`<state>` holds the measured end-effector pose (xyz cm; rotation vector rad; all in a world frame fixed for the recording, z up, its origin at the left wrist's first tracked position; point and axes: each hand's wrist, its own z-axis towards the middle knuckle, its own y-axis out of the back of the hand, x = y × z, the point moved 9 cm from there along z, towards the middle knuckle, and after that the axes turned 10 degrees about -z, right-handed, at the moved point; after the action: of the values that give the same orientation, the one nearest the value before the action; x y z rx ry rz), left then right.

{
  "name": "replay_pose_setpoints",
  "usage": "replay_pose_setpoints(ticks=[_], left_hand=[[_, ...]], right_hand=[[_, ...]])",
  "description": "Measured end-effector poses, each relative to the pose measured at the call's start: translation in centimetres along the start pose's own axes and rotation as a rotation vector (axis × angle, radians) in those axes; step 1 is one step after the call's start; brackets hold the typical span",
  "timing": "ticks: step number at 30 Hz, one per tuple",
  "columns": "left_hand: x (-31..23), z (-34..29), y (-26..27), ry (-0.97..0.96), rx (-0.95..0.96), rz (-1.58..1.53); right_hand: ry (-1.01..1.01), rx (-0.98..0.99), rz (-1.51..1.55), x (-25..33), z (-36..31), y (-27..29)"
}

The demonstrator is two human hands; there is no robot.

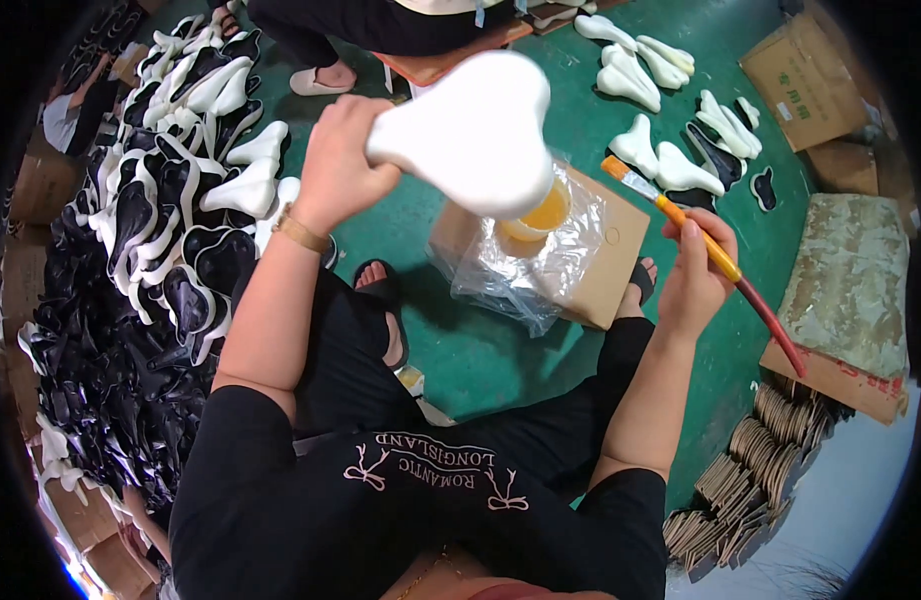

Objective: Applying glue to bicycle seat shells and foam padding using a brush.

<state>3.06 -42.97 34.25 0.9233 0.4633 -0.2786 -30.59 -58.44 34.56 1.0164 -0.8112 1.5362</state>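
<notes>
My left hand (pixel 346 165) is closed round the narrow nose of a white foam bicycle saddle pad (pixel 481 135), held up with its wide smooth end to the right. In my right hand (pixel 696 265) is a paintbrush (pixel 722 257) with an orange-yellow handle and a red lower end. Its bristles point up and left, apart from the pad. Below the pad stands a tub of amber liquid (pixel 541 215), partly hidden by it. Clear plastic film (pixel 501 285) lies under the tub on a cardboard box (pixel 611 250).
Many white pads and black saddle shells (pixel 186 300) are heaped at the left. More white pads (pixel 686 170) lie on the green floor (pixel 461 370) at the far right. Cardboard cartons (pixel 803 80) and stacked brown pieces (pixel 751 460) stand at the right. Another person's foot (pixel 333 78) shows at the top.
</notes>
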Motion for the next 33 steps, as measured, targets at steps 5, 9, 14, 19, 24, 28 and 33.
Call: replay_pose_setpoints(ticks=[5,9,14,19,24,28,33], left_hand=[[-3.9,-0.7,-2.5,-0.119,0.052,0.156],[-5.6,-0.9,-3.0,-0.140,0.050,0.106],[-4.0,-0.7,-2.4,-0.088,0.026,0.153],[-4.7,-0.3,-2.1,-0.092,0.008,0.135],[-5.2,0.0,-2.9,-0.107,-0.016,0.129],[-1.9,-0.4,-5.5,0.135,0.118,-0.013],[-6.7,12.3,-9.2,0.048,0.047,-0.771]], right_hand=[[0.000,0.304,-0.024,0.5,-2.5,-7.0],[0.277,0.443,-0.326,1.9,-3.2,-9.8],[0.151,0.245,-0.379,0.6,-1.1,-4.1],[0.150,0.333,-0.201,2.6,-1.9,-6.9],[0.271,0.238,-0.545,1.6,0.0,-1.8],[0.107,-0.006,-0.226,1.9,0.7,3.9],[0.019,-0.246,-0.170,0.9,1.3,8.0]])
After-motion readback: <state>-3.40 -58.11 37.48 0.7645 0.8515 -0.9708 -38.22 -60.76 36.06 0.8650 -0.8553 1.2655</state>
